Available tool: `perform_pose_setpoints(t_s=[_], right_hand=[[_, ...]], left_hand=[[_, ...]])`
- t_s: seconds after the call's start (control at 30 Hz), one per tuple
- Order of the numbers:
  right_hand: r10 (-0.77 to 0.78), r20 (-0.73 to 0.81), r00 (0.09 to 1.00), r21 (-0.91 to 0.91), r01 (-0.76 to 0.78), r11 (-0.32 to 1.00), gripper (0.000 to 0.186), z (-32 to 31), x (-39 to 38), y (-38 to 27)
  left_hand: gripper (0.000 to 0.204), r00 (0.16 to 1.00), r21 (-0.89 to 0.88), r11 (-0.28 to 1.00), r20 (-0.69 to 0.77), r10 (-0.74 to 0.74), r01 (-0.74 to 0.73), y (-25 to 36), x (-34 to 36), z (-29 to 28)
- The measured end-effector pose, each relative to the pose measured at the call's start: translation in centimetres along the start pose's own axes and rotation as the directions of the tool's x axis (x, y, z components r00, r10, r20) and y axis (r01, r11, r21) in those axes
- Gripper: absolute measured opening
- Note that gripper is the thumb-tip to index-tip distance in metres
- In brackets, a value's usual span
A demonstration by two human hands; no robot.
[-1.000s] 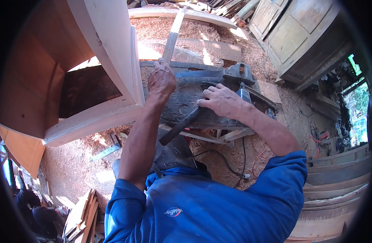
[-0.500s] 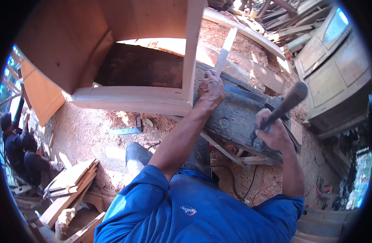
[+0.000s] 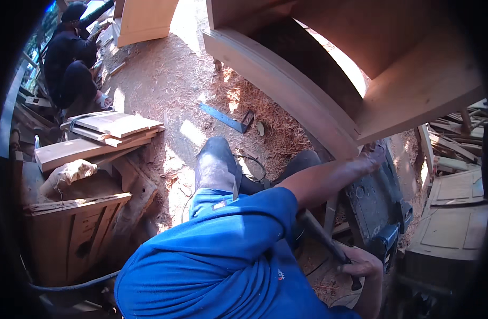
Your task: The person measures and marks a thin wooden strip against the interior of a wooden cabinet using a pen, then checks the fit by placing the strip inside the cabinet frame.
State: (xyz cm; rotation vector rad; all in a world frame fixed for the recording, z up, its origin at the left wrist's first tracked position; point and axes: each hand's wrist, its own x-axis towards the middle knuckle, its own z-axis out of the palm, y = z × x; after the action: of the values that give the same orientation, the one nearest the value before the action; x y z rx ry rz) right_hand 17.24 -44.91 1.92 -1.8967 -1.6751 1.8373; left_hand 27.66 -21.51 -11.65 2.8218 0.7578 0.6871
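A hammer (image 3: 324, 233) with a dark wooden handle is in my right hand (image 3: 363, 262). My fingers close round it close to its narrow metal end, and the thick handle end points up and left toward my body. My left arm stretches right, and my left hand (image 3: 375, 153) lies in shade by the dark workbench (image 3: 368, 204), beside the corner of a pale wooden cabinet carcass (image 3: 286, 82). Its fingers are too dark and partly hidden to tell whether they grip anything. The open-fronted carcass fills the upper right.
A blue-bladed try square (image 3: 222, 118) lies on the shaving-strewn ground. Stacked boards (image 3: 113, 127) and a wooden panel piece (image 3: 79, 234) stand at left. Another person (image 3: 74, 58) crouches at far left. Panelled doors (image 3: 448, 212) and scrap timber (image 3: 456, 141) are at right.
The view has swung left, so the carcass and bench now appear farther right. My right hand, still round the hammer, has come lower and nearer my body. The pale strip by my left hand no longer shows.
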Motion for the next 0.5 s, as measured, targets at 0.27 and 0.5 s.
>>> perform_pose_setpoints(t_s=[0.27, 0.5], right_hand=[[0.081, -0.135, 0.988, 0.135, -0.063, 0.989, 0.054, 4.1, 9.3, -2.4], [-0.026, -0.586, 0.810, -0.258, -0.156, 0.954, 0.070, -1.7, 35.3, -4.0]], left_hand=[[0.043, 0.996, -0.113, 0.992, 0.079, -0.044, 0.053, -0.7, -0.9, -1.7], [0.041, 0.992, -0.173, 0.980, 0.097, -0.079, 0.095, -1.4, -1.4, -2.7]])
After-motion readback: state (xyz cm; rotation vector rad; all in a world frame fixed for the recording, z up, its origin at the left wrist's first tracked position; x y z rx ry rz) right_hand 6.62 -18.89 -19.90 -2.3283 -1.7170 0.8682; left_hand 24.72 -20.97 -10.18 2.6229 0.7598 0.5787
